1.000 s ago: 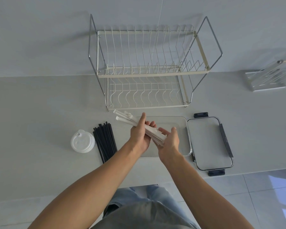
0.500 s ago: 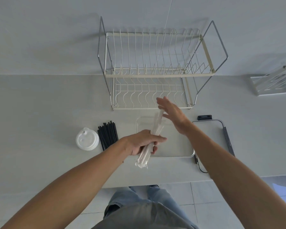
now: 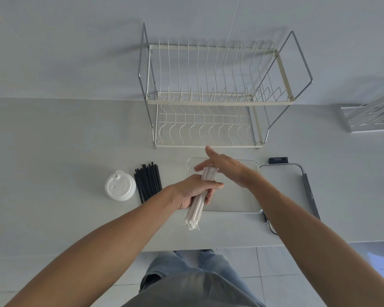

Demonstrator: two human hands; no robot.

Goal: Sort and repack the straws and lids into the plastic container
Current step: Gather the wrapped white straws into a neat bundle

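My left hand grips a bundle of white paper-wrapped straws, held nearly upright over the near left corner of the clear plastic container. The flat palm of my right hand touches the top ends of the bundle, fingers straight. A pile of black straws lies on the counter to the left of the container. Next to them sits a stack of white cup lids. The container's lid with black clips lies to the right.
A two-tier wire dish rack stands against the wall behind the container. A metal holder is at the far right. The counter's front edge runs just below the bundle, with tiled floor beyond it.
My left hand turned the white straws from lying across both hands to nearly upright. My right hand let go, opened, and came down flat on the bundle's top ends.
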